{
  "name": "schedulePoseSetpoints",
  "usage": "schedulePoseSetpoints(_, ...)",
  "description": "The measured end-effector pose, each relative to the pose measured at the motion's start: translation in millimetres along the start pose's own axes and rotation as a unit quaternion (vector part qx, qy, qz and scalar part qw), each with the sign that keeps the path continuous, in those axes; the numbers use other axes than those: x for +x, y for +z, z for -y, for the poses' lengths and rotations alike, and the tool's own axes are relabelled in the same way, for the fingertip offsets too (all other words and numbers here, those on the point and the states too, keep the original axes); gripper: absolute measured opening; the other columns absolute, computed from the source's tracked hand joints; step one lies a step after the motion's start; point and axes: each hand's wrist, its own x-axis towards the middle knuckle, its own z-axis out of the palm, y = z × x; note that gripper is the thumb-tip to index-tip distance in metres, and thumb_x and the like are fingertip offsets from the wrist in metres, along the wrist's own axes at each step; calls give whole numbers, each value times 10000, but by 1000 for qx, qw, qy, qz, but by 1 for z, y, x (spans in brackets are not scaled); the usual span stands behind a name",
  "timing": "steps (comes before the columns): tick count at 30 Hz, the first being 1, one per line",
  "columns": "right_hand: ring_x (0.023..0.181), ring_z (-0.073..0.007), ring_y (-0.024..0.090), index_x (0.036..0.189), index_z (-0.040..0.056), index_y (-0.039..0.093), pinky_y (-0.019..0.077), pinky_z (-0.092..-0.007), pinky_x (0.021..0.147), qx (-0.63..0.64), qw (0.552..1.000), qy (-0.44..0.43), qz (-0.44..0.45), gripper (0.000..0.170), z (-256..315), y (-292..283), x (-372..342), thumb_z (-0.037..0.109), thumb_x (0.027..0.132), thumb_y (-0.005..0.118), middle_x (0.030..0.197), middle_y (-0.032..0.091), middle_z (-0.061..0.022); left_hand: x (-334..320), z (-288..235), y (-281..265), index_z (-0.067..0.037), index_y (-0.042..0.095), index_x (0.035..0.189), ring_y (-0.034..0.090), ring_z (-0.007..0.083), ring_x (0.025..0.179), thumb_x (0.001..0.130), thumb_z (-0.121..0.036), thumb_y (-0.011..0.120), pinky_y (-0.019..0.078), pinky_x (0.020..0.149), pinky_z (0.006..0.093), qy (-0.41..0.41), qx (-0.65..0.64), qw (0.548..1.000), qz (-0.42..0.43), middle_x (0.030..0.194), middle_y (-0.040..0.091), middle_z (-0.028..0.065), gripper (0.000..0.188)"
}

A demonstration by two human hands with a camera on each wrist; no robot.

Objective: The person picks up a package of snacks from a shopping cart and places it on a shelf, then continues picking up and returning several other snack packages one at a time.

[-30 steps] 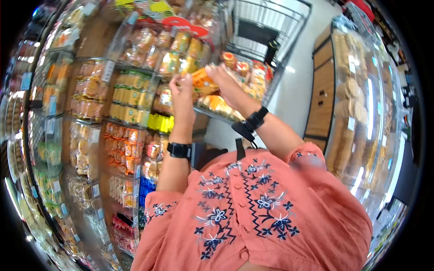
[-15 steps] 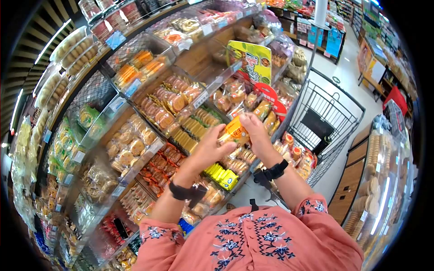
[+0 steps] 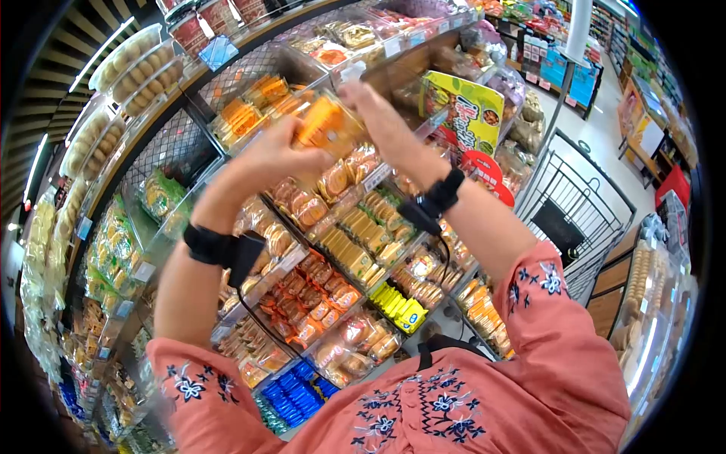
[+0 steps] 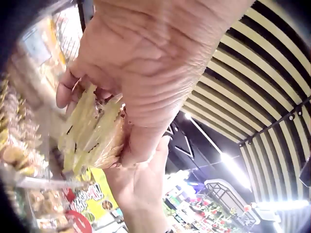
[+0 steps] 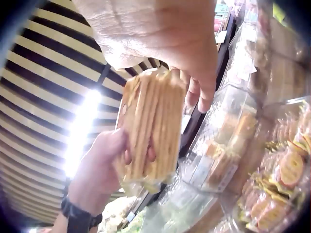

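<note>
A clear packet of stacked flat biscuits with an orange label is held up in front of the upper shelf bins. My left hand grips it, thumb on one side and fingers on the other, as the left wrist view shows around the packet. The right hand is beside the packet's far edge with its fingers extended. In the right wrist view, the biscuit layers show edge-on below the right hand, whose fingers hang past the packet's top corner.
Tiered clear bins hold orange packets, red-orange packets, yellow packets and blue packets. A green and yellow sign stands at the shelf's right. Beyond it is a black wire shopping cart. Cables trail from both wrist cameras.
Both hands have risen and moved left with the packet, from beside the cart to the upper bins. The right fingers, earlier on the packet, now extend beside it. The head view has turned left.
</note>
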Motion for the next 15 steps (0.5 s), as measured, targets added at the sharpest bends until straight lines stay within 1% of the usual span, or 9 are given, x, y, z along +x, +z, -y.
schedulePoseSetpoints(1,1008,-148,580,1252,17,542,464,-313,906,7,1000,0,0,512,-4,-8,24,460,995,555,1116,624,-83,6,-3,-14,42,514,1238,599,136,918,802,-353,766,490,813,273,-2,-14,999,-36,1005,628,83,640)
schedulePoseSetpoints(3,989,-220,615,1186,13,568,482,-368,889,-139,987,-64,-47,449,-21,-19,70,411,979,568,1047,646,-120,24,-1,-56,46,507,1247,595,147,950,813,-367,754,479,845,277,-33,37,997,-57,1028,621,89,648)
schedulePoseSetpoints(4,979,-256,633,1153,12,581,491,-396,881,-209,970,-98,-72,418,-32,-23,94,387,970,575,1012,657,-138,38,8,-79,43,509,1244,595,151,957,818,-369,751,478,849,278,-4,106,989,-98,1040,619,91,641)
schedulePoseSetpoints(5,990,-286,632,1155,18,587,493,-413,885,-276,947,-143,-74,393,-44,-25,114,361,963,570,1013,660,-153,47,10,-94,40,511,1242,595,154,965,822,-371,748,477,854,278,24,175,975,-138,1051,618,94,633)
schedulePoseSetpoints(6,1000,-316,632,1157,25,594,495,-429,890,-342,917,-188,-78,371,-58,-27,134,335,956,566,1015,663,-167,55,11,-110,35,519,1230,592,148,968,832,-355,745,477,855,283,5,190,969,-155,1045,615,89,601)
schedulePoseSetpoints(7,1011,-346,631,1159,32,600,496,-446,894,-407,881,-230,-80,350,-72,-29,150,310,949,561,1017,666,-182,68,22,-129,33,529,1211,592,142,924,833,-342,748,485,826,285,22,239,954,-181,1026,613,83,576)
schedulePoseSetpoints(8,1057,-382,606,1165,30,599,482,-468,929,-433,860,-261,-74,345,-83,-27,161,284,934,562,1076,661,-185,77,26,-139,35,530,1206,595,145,904,828,-334,755,490,811,288,19,229,955,-189,1015,612,80,575)
schedulePoseSetpoints(12,1094,-359,593,1159,38,603,459,-457,964,-461,828,-310,-68,326,-117,-20,198,268,931,566,1130,645,-173,125,65,-171,36,537,1191,606,151,860,796,-306,781,503,774,298,0,279,944,-173,987,614,73,576)
schedulePoseSetpoints(15,1112,-340,581,1158,40,595,449,-447,980,-479,812,-328,-58,320,-140,-19,218,266,933,565,1164,632,-161,154,69,-155,37,550,1168,610,158,878,769,-280,794,505,781,306,-64,307,942,-122,987,615,79,565)
